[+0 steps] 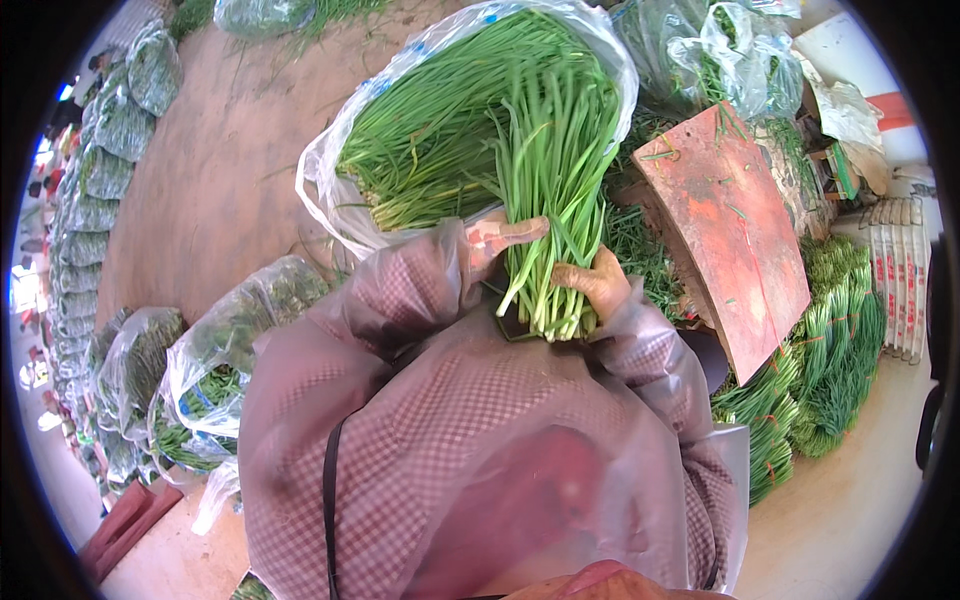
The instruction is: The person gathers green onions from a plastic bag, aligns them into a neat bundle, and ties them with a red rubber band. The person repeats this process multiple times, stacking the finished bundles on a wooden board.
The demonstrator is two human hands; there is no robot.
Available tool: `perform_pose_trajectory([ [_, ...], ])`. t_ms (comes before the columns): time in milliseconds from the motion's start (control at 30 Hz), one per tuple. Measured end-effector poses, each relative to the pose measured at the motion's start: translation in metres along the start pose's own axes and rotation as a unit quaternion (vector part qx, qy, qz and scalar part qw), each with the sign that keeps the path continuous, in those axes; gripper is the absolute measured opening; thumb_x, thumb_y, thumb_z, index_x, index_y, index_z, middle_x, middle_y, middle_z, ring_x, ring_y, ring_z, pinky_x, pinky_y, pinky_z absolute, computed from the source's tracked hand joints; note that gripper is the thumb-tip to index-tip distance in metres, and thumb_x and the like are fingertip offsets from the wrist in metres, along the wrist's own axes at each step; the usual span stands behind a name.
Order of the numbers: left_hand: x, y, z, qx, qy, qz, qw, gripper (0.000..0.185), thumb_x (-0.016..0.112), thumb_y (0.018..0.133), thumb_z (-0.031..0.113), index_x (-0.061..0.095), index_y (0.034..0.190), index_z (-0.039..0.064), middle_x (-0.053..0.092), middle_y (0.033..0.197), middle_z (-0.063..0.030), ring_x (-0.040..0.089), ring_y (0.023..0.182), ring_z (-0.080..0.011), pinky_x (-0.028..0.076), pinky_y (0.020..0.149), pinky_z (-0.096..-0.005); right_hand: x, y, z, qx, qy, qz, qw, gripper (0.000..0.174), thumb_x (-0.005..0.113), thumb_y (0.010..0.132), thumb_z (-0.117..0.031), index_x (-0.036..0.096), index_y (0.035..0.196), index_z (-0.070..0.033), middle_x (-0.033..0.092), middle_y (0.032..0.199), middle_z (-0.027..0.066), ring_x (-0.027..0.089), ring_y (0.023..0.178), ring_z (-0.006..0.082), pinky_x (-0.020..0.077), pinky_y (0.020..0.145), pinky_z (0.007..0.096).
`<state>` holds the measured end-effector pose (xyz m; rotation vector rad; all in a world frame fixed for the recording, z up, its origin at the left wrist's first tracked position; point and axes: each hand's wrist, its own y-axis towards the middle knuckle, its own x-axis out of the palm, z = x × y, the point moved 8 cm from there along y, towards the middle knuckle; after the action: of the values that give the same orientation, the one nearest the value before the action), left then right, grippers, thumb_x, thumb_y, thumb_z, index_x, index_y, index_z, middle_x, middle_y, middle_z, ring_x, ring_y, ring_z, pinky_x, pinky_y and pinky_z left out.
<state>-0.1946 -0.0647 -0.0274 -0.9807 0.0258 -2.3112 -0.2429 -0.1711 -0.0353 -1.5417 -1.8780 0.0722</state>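
Both of my hands hold one thick bunch of long green leafy stalks, likely garlic chives [551, 180], with the pale cut ends towards my chest. My left hand [501, 236] grips the bunch from its left side, thumb laid across the stalks. Lower on the right side, my right hand [600, 283] closes around it near the pale ends. The bunch lies partly over a large clear plastic bag [330, 176] that is open and packed with more of the chives [435, 127]. Palms and some fingers are hidden behind the stalks.
A reddish board [731, 232] stands at my right, beside tied chive bundles [840, 352] and stacked white baskets [896, 277]. Filled plastic bags [240, 337] sit at the left, with a long row of bags [105, 172] beyond. More bags [742, 52] stand at the back right.
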Motion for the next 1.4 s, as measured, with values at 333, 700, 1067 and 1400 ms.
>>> perform_pose_trajectory([
  [333,0.061,0.031,0.043,0.154,0.004,-0.065,0.986,0.051,0.069,0.077,0.002,0.056,0.126,0.003,0.064,0.118,-0.0081,0.062,0.105,-0.0208,0.045,0.098,-0.0375,0.006,-0.057,-0.085,-0.288,-0.334,0.042,0.897,0.102,0.083,0.065,-0.012,0.020,0.144,-0.001,0.043,0.136,0.0141,0.047,0.122,0.0235,0.0380,0.104,0.0364],
  [700,0.139,0.108,0.004,0.036,0.201,-0.166,0.965,0.067,0.072,0.074,-0.007,0.045,0.135,0.005,0.057,0.126,-0.0097,0.055,0.116,-0.0222,0.046,0.099,-0.0361,-0.110,-0.080,-0.140,-0.380,0.078,0.054,0.920,0.060,0.075,0.074,-0.002,0.048,0.128,-0.002,0.065,0.109,0.0114,0.065,0.093,0.0236,0.0543,0.082,0.0352],
  [1067,0.283,0.206,0.130,0.284,0.362,-0.204,0.864,0.048,0.078,0.074,0.004,0.058,0.117,-0.003,0.066,0.111,-0.0117,0.065,0.098,-0.0214,0.055,0.086,-0.0307,-0.157,-0.158,-0.269,-0.495,-0.216,0.171,0.824,0.041,0.081,0.071,-0.010,0.064,0.106,0.001,0.070,0.095,0.0095,0.068,0.088,0.0200,0.0556,0.079,0.0327],
  [1400,0.227,0.314,0.064,0.177,0.412,-0.227,0.865,0.076,0.087,0.064,0.034,0.055,0.125,0.002,0.060,0.119,-0.0100,0.056,0.113,-0.0185,0.042,0.099,-0.0320,-0.233,-0.093,-0.251,-0.349,-0.274,0.156,0.882,0.073,0.092,0.056,-0.029,0.060,0.116,-0.002,0.067,0.108,0.0082,0.062,0.098,0.0208,0.0536,0.085,0.0344],
])
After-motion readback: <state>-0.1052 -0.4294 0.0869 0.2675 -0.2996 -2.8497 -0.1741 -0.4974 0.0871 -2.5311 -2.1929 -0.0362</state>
